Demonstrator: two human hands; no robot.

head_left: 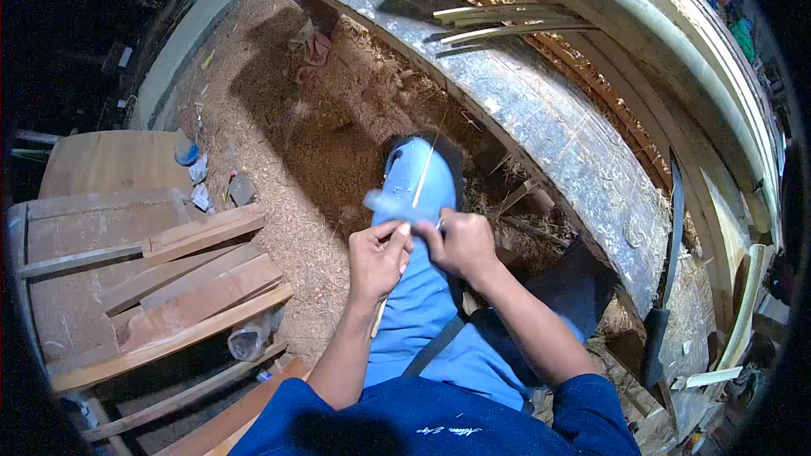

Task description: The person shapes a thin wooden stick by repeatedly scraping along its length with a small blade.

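Over the blue-clad leg (414, 287), my left hand (380, 263) pinches a thin pale strip (379, 317), whose lower end shows below the wrist. My right hand (461, 245) is closed close beside it, fingers wrapped round something too small and hidden to make out. A thin pale length (424, 176) points up and away from between the hands, over the knee. A whitish blur (385, 201) lies just above my left hand.
Wooden pieces (203, 295) lie on a wooden frame at the left. A long worn plank (541, 110) curves across the right, with thin strips (515, 24) and a long dark-handled blade (655, 346). Shavings cover the ground (296, 228).
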